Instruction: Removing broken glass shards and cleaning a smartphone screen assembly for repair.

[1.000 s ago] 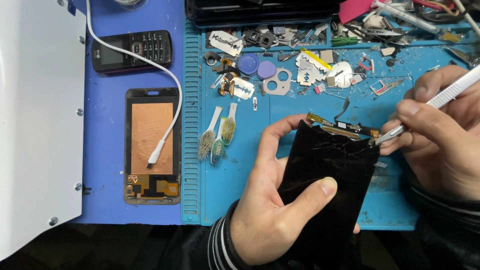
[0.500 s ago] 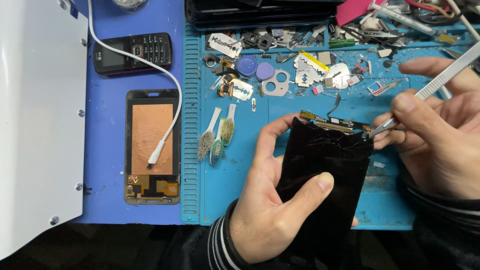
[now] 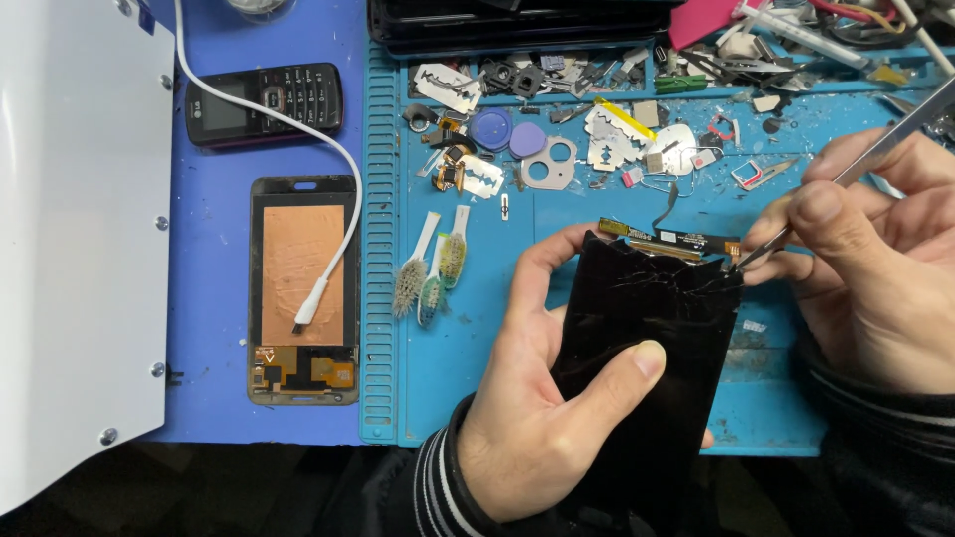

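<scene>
Barely anything shifts: our right hand (image 3: 875,268) keeps the tweezers (image 3: 846,174) pinched, tip still at the far right corner of the cracked black screen panel (image 3: 647,358). Our left hand (image 3: 557,398) stays wrapped round the panel, thumb pressed on its glass to steady it above the blue mat (image 3: 448,378) on the worktop. Two small brushes (image 3: 430,268) lie left.
</scene>
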